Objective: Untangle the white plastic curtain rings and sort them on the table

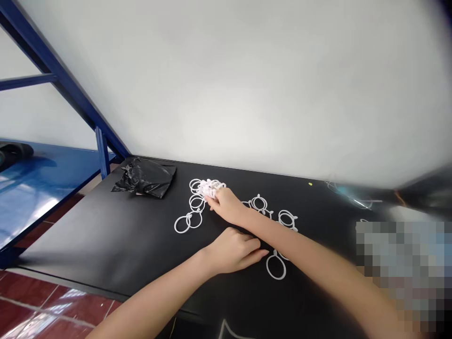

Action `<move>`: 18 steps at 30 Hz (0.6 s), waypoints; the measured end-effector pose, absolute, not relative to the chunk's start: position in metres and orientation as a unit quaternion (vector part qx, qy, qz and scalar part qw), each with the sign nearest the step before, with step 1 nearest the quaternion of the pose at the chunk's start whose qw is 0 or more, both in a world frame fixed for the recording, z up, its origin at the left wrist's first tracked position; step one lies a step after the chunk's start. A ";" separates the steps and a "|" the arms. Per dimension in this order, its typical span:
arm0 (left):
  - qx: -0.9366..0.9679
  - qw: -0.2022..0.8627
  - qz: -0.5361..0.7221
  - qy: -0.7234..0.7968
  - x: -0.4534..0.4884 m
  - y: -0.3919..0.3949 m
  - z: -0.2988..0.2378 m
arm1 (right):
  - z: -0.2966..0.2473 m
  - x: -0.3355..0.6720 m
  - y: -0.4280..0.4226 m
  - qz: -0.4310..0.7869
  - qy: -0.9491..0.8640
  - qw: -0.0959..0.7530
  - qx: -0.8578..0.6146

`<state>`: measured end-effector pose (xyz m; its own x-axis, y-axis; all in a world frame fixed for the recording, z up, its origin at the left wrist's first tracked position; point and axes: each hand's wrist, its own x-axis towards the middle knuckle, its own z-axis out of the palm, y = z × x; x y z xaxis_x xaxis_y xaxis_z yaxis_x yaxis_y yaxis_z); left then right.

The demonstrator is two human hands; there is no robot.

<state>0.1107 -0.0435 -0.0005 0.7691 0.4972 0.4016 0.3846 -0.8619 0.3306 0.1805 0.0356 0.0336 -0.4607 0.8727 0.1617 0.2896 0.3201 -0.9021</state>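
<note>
My right hand reaches across from the right, its fingers closed on a bunch of white rings with small tabs. Below it, palm down, lies my left hand, its fingers slightly bent and pointing right, thumb apart; I see nothing held in it. Close to its fingertips rests a single white ring. More rings spread out below the bunch on the left. Several others lie beyond my right forearm, which partly hides them.
The black tabletop stands against a pale wall. A crumpled black plastic bag lies at the back left, beside a blue metal frame. Clear plastic is at the back right. A blurred-out patch covers the right edge.
</note>
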 end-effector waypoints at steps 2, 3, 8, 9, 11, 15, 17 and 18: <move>0.932 0.100 0.255 0.239 0.110 -0.041 0.001 | 0.030 0.177 0.038 0.406 -0.766 0.317 -0.386; 0.931 0.096 0.258 0.241 0.109 -0.040 0.001 | 0.029 0.178 0.038 0.394 -0.779 0.304 -0.381; 0.929 0.094 0.252 0.255 0.110 -0.040 0.001 | 0.031 0.188 0.043 0.370 -0.811 0.260 -0.370; 0.928 0.095 0.247 0.262 0.110 -0.040 0.001 | 0.033 0.190 0.044 0.365 -0.814 0.255 -0.372; 0.923 0.101 0.237 0.285 0.110 -0.039 0.000 | 0.039 0.197 0.044 0.351 -0.819 0.250 -0.380; 0.902 0.119 0.212 0.358 0.107 -0.034 0.002 | 0.059 0.233 0.036 0.347 -0.806 0.256 -0.406; 0.885 0.133 0.204 0.396 0.104 -0.032 0.006 | 0.068 0.262 0.026 0.354 -0.779 0.275 -0.438; 0.873 0.143 0.209 0.416 0.103 -0.030 0.008 | 0.071 0.279 0.019 0.358 -0.760 0.283 -0.462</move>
<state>0.1029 -0.0304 0.0078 0.5665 0.7866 0.2455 0.6673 -0.6127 0.4234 0.2788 0.0192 0.0710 -0.4121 0.9056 0.1000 0.5002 0.3167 -0.8059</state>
